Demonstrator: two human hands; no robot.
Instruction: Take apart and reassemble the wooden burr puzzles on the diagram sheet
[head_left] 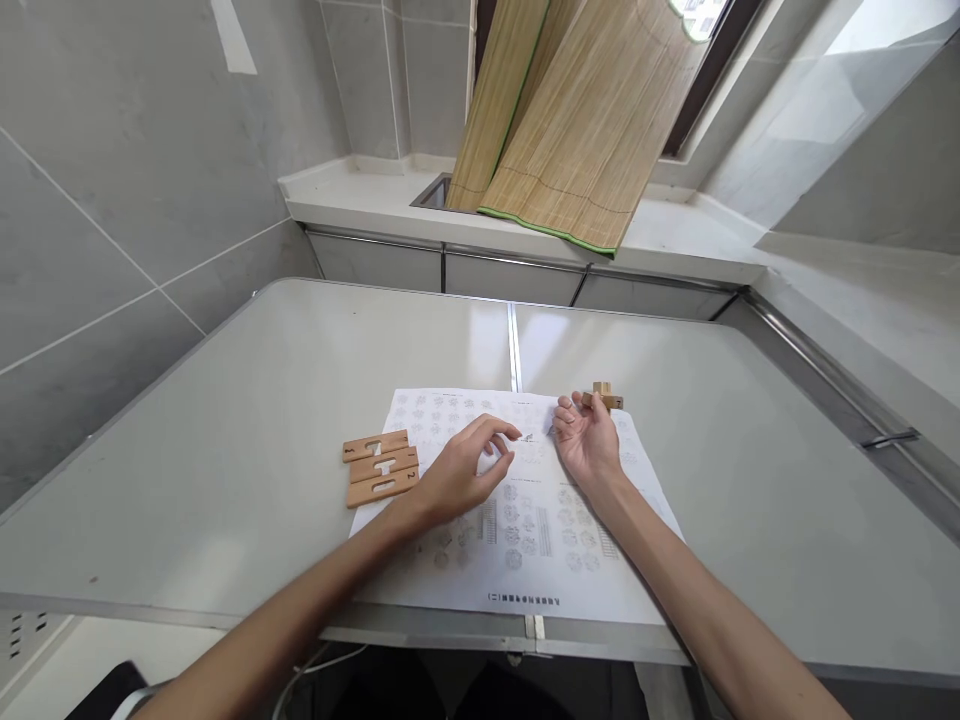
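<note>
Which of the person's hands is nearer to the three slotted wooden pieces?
Left. The left hand is over the printed sheet, just right of the three slotted wooden pieces; the right hand is farther right across the sheet.

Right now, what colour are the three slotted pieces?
The slotted pieces are light brown, as the head view shows.

Printed sheet [525,580] lying by the tabletop's [187,450] near edge, three slotted, numbered wooden slats [364,470] resting at its left edge, crossed wooden blocks [610,401] sitting at its far right corner
</note>
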